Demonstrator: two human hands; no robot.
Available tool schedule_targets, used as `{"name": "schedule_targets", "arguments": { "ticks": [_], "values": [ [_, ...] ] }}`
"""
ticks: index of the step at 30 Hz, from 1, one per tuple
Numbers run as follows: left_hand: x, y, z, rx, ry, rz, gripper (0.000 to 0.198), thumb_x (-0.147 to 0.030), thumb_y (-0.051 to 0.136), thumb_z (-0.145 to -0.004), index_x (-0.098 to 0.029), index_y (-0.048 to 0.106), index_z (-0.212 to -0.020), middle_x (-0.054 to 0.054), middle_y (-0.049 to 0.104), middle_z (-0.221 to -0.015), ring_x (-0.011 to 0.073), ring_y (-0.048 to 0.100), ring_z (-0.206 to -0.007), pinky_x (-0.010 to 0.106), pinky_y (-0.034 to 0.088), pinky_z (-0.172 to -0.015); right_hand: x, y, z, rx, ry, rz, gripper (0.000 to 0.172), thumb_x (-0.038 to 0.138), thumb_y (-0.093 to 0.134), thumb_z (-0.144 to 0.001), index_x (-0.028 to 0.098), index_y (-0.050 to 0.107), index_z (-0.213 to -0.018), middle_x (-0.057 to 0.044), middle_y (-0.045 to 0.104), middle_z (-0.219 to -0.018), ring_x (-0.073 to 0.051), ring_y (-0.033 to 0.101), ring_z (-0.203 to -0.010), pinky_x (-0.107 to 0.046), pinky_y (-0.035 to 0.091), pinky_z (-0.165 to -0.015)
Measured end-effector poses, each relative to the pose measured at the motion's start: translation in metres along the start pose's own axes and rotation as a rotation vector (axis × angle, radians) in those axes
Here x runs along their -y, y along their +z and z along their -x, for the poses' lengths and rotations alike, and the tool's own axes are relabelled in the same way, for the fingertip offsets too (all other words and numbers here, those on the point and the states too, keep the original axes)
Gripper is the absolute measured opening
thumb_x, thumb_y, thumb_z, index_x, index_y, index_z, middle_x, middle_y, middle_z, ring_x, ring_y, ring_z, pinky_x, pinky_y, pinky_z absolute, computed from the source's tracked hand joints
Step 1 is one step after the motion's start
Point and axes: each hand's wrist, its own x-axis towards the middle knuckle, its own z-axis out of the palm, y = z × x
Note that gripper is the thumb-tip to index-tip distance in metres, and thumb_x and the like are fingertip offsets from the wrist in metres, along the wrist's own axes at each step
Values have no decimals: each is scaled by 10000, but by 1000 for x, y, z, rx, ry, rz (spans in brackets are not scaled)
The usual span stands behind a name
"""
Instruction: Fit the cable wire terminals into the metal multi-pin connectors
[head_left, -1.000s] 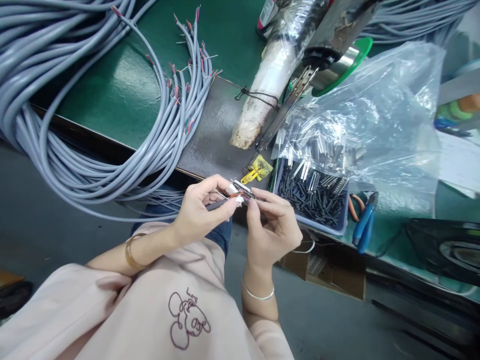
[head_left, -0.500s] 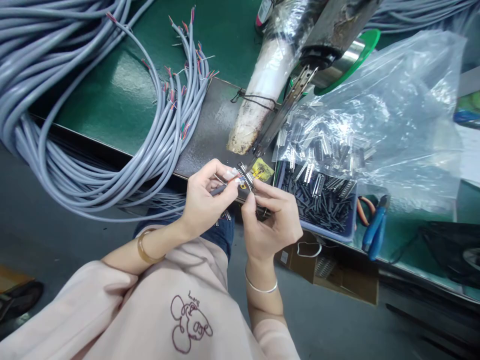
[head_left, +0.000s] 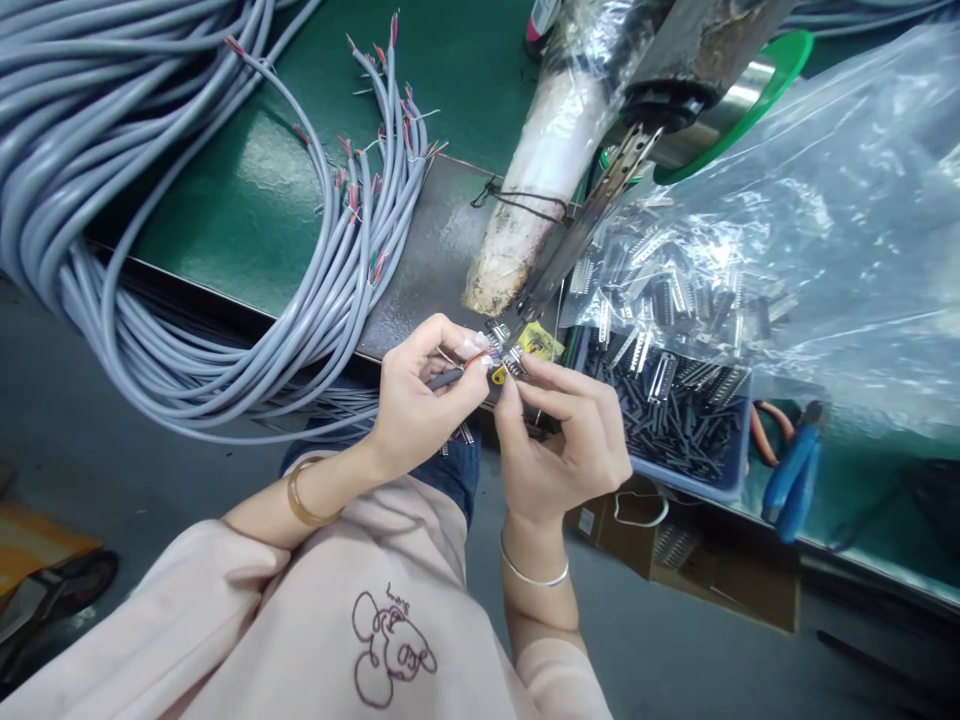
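Observation:
My left hand [head_left: 416, 400] is closed in a pinch on a grey cable [head_left: 445, 379], whose thin coloured wires fan out at the fingertips. White coverings wrap the tips of its thumb and a finger. With thumb and fingers my right hand [head_left: 566, 435] grips one end of a small metal multi-pin connector [head_left: 513, 360]. The wire ends meet the connector's pins; whether they are joined I cannot tell. Right above them is the tip of a soldering iron [head_left: 577, 235], mounted slanting downward. Part of the connector is hidden by fingers and iron.
Bundled grey cables [head_left: 300, 370] hang over the bench edge at left. A wrapped white tube [head_left: 517, 220] slants beside the iron. At right stand a blue bin [head_left: 731, 485] of black sleeves and connectors, a plastic bag [head_left: 847, 180], blue-handled cutters [head_left: 795, 480] and a solder spool [head_left: 787, 75].
The camera view has shifted, so bench, bin and hands appear farther right. Both hands keep their grips, and the connector stays just under the iron's tip.

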Motion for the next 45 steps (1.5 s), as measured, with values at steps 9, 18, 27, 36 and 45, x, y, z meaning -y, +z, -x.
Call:
{"name": "schedule_targets", "arguments": {
  "ticks": [9, 18, 27, 36, 45],
  "values": [
    [3, -5, 5, 69, -157, 22, 157, -241, 677, -743, -183, 533, -718, 1, 642, -765, 78, 599, -653, 168, 497, -583, -1, -8, 7, 60, -100, 82, 148, 110, 726, -864, 216, 624, -854, -38, 796, -942, -150, 770, -816, -254, 624, -727],
    [-12, -18, 11, 233, -268, 176, 135, -115, 644, -665, -180, 565, -753, -58, 555, -618, 31, 446, -484, 142, 384, -458, 9, -25, 10, 165, 346, -170, 91, 160, 703, -895, 216, 647, -851, 27, 747, -800, -120, 728, -663, -214, 584, -570],
    [-14, -21, 16, 312, -381, 252, 123, -129, 702, -702, -164, 598, -758, -49, 606, -591, 36, 481, -447, 149, 413, -442, 16, -38, 3, 235, 53, 35, 198, 201, 680, -927, 281, 765, -1087, 42, 777, -767, -68, 613, -513, -195, 464, -518],
    [-13, -23, 21, 292, -405, 325, 141, -172, 711, -755, -150, 592, -828, -39, 635, -620, 20, 471, -436, 111, 379, -397, 20, -34, 6, 221, -12, 75, 241, 148, 665, -930, 256, 752, -1128, 27, 805, -839, -64, 635, -522, -177, 499, -562],
    [-14, -24, 22, 260, -423, 378, 194, -129, 755, -711, -159, 569, -754, -63, 608, -571, 11, 433, -412, 116, 352, -395, 21, -34, 9, 251, -85, 110, 239, 164, 667, -937, 234, 734, -1156, 20, 798, -815, -57, 598, -504, -174, 484, -567]
  ]
}}
